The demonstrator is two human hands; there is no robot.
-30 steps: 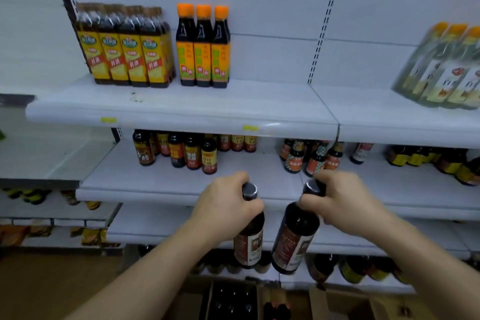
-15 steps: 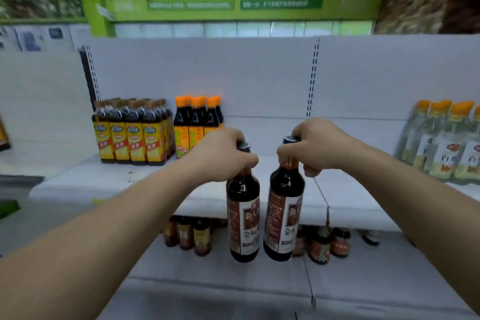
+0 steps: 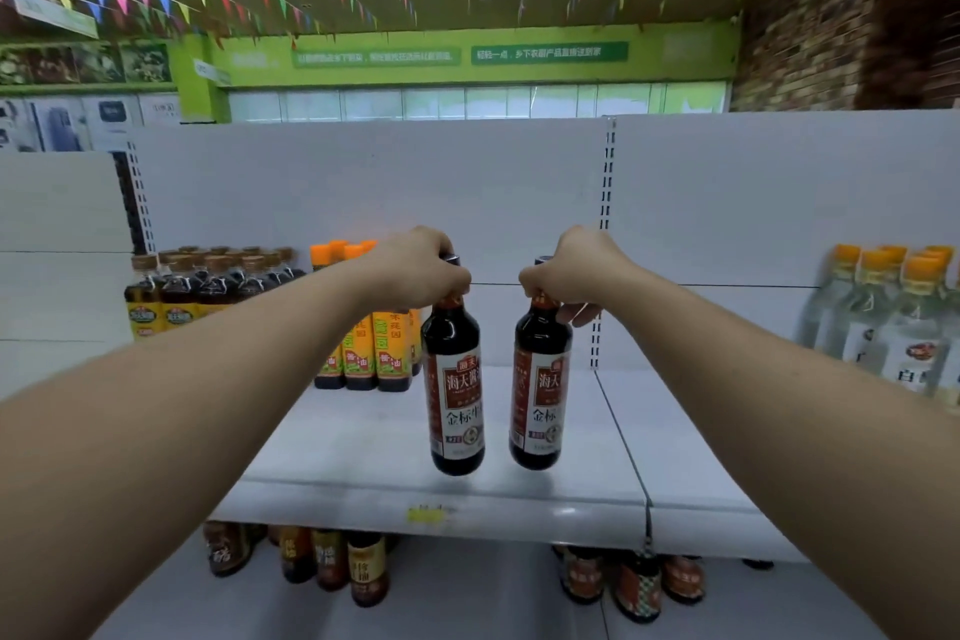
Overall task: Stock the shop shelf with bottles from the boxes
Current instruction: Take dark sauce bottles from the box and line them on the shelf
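Note:
My left hand point(image 3: 415, 268) grips the neck and cap of a dark soy sauce bottle point(image 3: 455, 395) with a red and white label. My right hand point(image 3: 571, 270) grips the neck of a second, matching bottle point(image 3: 540, 390). Both bottles hang upright side by side over the top white shelf point(image 3: 363, 463), their bases near its front part. Whether they touch the shelf I cannot tell. The boxes are out of view.
Orange-capped bottles point(image 3: 363, 353) stand just left of the held pair, with brown-capped yellow-label bottles point(image 3: 171, 296) further left. Clear bottles with orange caps point(image 3: 904, 327) stand at the far right. Small dark bottles point(image 3: 332, 566) sit on the shelf below.
Both hands have lifted the two bottles from below the middle shelf up to the top shelf. The view has tilted upward with them.

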